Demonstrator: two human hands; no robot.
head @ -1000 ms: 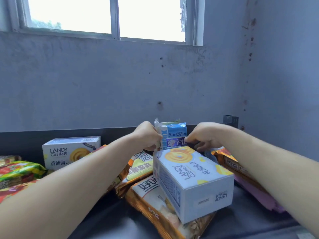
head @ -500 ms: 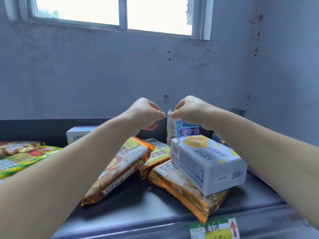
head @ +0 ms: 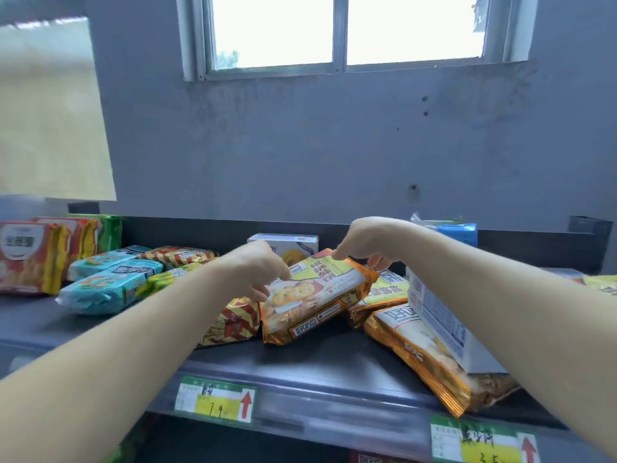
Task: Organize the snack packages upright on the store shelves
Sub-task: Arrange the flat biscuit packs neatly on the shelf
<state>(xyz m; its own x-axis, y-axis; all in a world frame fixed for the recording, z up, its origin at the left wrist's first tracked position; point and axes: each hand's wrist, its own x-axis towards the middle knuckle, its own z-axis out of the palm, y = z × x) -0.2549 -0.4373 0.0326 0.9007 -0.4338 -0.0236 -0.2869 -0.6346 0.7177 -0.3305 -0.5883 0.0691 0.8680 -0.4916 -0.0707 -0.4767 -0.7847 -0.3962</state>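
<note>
Both hands were on an orange cookie package [head: 317, 299] in the middle of the dark shelf [head: 334, 365]. The left hand [head: 260, 272] had its fingers [head: 263, 292] curled round the package's left edge. The right hand [head: 367, 242] pinched its far top corner. The package lay tilted, its near end low toward the shelf, just beside a red-striped snack bag [head: 233, 324]. To the right, a white biscuit box [head: 440, 325] lay across two more orange packages [head: 417, 355]. A blue packet [head: 459, 232] stood upright at the back, and teal packets [head: 107, 287] lay flat to the left.
</note>
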